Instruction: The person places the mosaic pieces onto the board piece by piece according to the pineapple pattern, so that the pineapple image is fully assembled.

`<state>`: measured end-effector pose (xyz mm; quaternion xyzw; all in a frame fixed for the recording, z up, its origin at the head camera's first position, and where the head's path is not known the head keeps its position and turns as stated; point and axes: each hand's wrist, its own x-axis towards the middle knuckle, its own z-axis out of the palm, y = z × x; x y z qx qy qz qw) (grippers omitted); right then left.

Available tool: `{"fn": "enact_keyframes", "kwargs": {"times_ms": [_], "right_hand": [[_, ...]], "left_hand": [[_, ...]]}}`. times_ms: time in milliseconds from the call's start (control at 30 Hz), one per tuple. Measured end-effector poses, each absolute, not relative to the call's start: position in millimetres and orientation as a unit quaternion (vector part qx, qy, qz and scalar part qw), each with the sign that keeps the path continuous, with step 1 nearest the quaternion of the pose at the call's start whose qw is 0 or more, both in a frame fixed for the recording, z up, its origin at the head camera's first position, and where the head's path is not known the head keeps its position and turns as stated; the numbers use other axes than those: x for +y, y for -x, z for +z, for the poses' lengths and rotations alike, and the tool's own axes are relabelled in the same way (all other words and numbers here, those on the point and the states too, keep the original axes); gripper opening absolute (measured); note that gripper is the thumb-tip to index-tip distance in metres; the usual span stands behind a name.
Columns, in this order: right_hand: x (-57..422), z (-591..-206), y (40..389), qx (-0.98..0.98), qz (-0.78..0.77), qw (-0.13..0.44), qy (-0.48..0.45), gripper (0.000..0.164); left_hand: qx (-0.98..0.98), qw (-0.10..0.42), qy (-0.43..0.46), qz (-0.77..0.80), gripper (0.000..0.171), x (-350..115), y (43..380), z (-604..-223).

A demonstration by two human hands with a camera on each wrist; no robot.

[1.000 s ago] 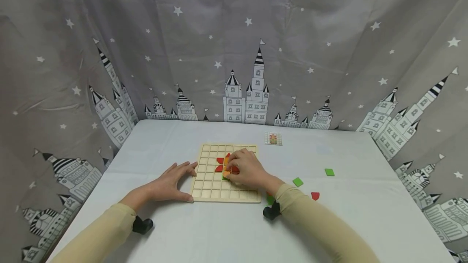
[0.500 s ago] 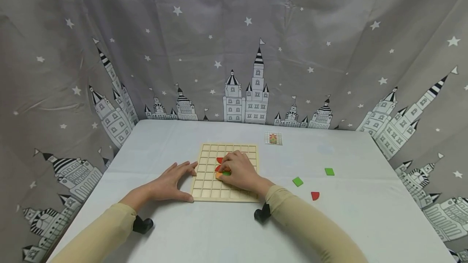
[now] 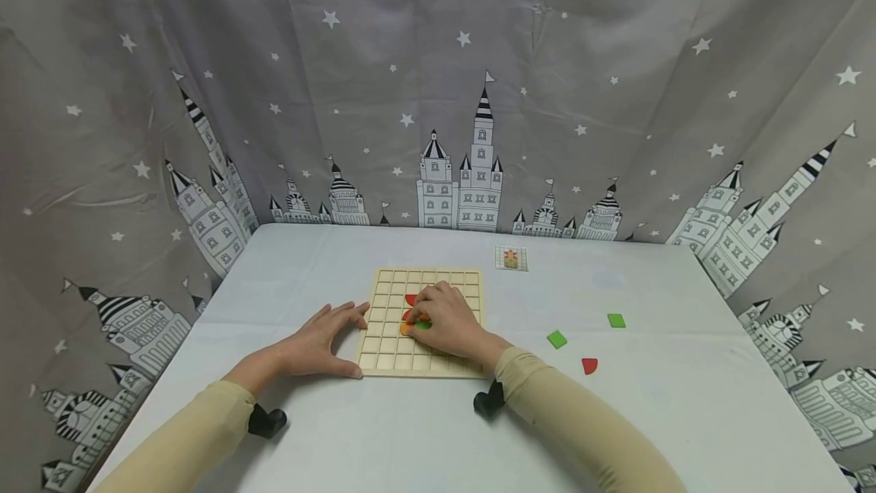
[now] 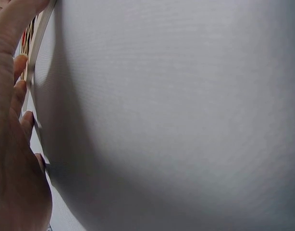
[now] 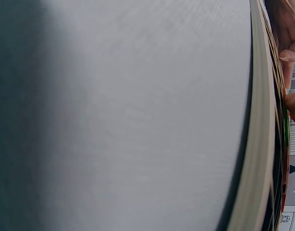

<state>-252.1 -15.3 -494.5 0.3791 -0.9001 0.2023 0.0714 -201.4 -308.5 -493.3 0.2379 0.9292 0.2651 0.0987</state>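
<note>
My right hand (image 3: 448, 323) is over the middle of a pale wooden grid board (image 3: 386, 362). Its thumb and fingertips pinch a small orange tile (image 3: 406, 329) at one of the squares. Beside that tile a green tile (image 3: 423, 325) shows under the hand, and a red rounded tile (image 3: 411, 300) lies just beyond. The hand hides other tiles. My left hand (image 3: 308, 345) rests at the board's left side with fingers spread, fingertips on the edge and thumb at the near corner. In the right wrist view, the board's rim (image 5: 260, 120) stands close to the camera.
To the right on the white tabletop (image 3: 684, 402) lie two green tiles, the nearer green tile (image 3: 557, 339) and the farther green tile (image 3: 617, 321), plus a red tile (image 3: 590, 366). A small pattern card (image 3: 511, 258) lies behind the board. A grey castle curtain (image 3: 369, 97) hangs behind.
My right hand has shifted left across the board, and the orange tile has moved with it to a square left of the green tile. The left hand has stayed in place.
</note>
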Motion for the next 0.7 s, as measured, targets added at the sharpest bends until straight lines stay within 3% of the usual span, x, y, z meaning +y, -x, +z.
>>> {"fn": "enact_keyframes", "kwargs": {"times_ms": [333, 700], "right_hand": [[9.9, -476.3, 257.2, -0.901, 0.23, 0.056, -0.363, 0.013], [101.2, -452.7, 272.0, -0.919, 0.262, 0.101, -0.275, 0.016]], "left_hand": [[0.932, 0.097, -0.234, 0.259, 0.077, -307.7, 202.0, -492.8], [0.937, 0.096, -0.225, 0.251, 0.079, -306.8, 200.9, -494.1]]}}
